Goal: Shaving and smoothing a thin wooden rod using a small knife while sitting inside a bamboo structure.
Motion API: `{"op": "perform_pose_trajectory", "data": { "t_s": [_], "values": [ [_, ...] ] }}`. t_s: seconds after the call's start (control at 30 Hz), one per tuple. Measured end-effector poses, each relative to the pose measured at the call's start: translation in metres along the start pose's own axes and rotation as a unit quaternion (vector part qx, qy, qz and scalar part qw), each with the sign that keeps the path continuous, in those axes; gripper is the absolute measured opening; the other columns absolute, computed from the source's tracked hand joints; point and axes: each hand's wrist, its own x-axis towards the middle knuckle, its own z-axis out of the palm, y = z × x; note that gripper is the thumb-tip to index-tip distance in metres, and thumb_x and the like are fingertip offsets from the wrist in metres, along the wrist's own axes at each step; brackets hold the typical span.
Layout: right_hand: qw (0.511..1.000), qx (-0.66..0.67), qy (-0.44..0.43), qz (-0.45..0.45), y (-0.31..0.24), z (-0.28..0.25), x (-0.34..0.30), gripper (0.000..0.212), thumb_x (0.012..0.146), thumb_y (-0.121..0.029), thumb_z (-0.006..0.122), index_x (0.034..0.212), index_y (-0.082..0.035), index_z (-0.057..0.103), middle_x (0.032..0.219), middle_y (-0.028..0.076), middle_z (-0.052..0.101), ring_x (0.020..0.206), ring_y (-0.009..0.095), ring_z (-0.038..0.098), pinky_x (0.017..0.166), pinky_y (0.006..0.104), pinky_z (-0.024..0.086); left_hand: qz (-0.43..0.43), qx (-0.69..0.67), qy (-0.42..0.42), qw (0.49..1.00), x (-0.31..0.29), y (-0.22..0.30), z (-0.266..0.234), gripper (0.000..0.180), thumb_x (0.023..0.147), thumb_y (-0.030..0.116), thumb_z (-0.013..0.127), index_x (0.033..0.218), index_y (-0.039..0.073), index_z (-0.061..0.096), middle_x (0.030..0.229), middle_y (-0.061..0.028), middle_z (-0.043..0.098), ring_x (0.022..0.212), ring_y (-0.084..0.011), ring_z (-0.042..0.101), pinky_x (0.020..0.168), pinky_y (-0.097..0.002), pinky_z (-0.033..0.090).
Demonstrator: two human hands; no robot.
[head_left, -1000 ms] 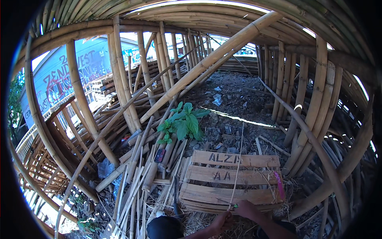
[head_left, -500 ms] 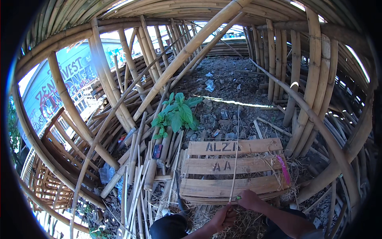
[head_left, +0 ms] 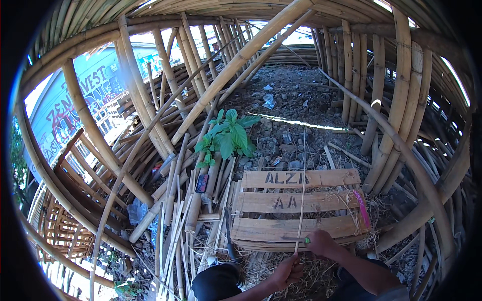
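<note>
A thin bamboo strip [head_left: 303, 195] stands nearly upright over a wooden slat pallet [head_left: 261, 228] lying on the ground. My left hand [head_left: 285, 271] is closed around the strip's lower end, just in front of the pallet's near edge. My right hand [head_left: 321, 243] rests on the pallet's front slat, right beside the strip. It grips what looks like a green-handled knife [head_left: 307, 241], with a dark blade pointing left toward the strip. Both forearms enter from the lower edge.
Thick bamboo poles [head_left: 236, 65] lean and arch all around. Split bamboo pieces [head_left: 196, 210] lie in a heap left of the pallet, with a long dark blade [head_left: 228, 236] among them. A green leafy plant [head_left: 228, 138] grows behind. A pink strip [head_left: 361, 208] lies on the pallet's right end.
The view has tilted, bringing the pallet and hands higher in the picture. My right hand has moved up onto the pallet's front slat beside the strip; my left hand keeps its hold.
</note>
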Motion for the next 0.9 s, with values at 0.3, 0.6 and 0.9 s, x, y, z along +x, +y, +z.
{"op": "perform_pose_trajectory", "data": {
  "t_s": [0.3,0.6,0.9],
  "values": [
    [0.998,0.024,0.059,-0.030,-0.003,-0.004,-0.004,0.027,0.071,-0.026,0.058,0.067,0.000,0.061,0.065,0.023,0.058,0.067,0.039,0.060,0.064,0.0454,0.048,-0.008,-0.034,-0.030,0.999,0.001,0.002,0.000,0.037,0.096,0.037,0.030,0.066,0.016,0.030,0.052,0.0055,0.020,0.040,-0.0058,0.016,0.033,-0.0217,0.011],
    [0.990,0.025,0.068,0.118,-0.001,-0.018,0.008,0.027,0.071,-0.029,0.061,0.073,-0.002,0.063,0.070,0.022,0.060,0.070,0.038,0.060,0.066,0.0446,0.049,0.004,-0.027,-0.040,0.999,-0.005,0.002,-0.004,0.036,0.096,0.036,0.029,0.065,0.016,0.029,0.052,0.0056,0.020,0.040,-0.0057,0.016,0.033,-0.0219,0.011],
    [0.978,-0.014,0.114,0.174,0.016,-0.010,0.017,0.029,0.071,-0.031,0.059,0.071,-0.002,0.064,0.072,0.022,0.061,0.072,0.038,0.061,0.069,0.0454,0.049,0.008,0.021,-0.005,1.000,0.009,-0.006,-0.010,0.035,0.095,0.036,0.031,0.065,0.017,0.028,0.051,0.0063,0.019,0.039,-0.0059,0.015,0.034,-0.0227,0.011]
  ]
}}
